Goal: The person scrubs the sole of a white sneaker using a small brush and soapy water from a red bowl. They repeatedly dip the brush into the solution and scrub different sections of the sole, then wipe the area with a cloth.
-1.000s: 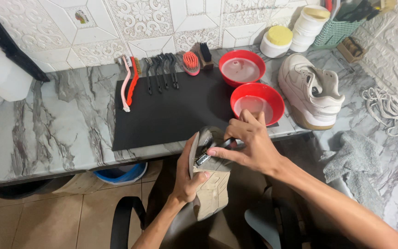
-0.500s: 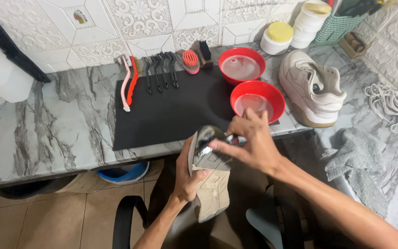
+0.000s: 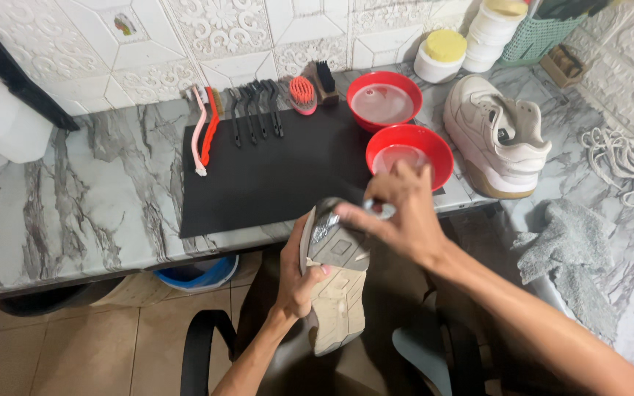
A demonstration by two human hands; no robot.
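Left hand [image 3: 299, 282] grips the upturned sneaker [image 3: 335, 282] by its side, sole facing up for access (below the black mat's [image 3: 273, 172] 5 o'clock corner). Right hand [image 3: 398, 213] pinches a small brush [image 3: 379, 210] against the wet sole, the red bowl [image 3: 409, 150] at its 12 o'clock.

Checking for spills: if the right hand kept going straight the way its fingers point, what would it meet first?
The right hand points left across the shoe that the left hand holds. Past the sole, probably the black mat's front edge; depth is unclear.
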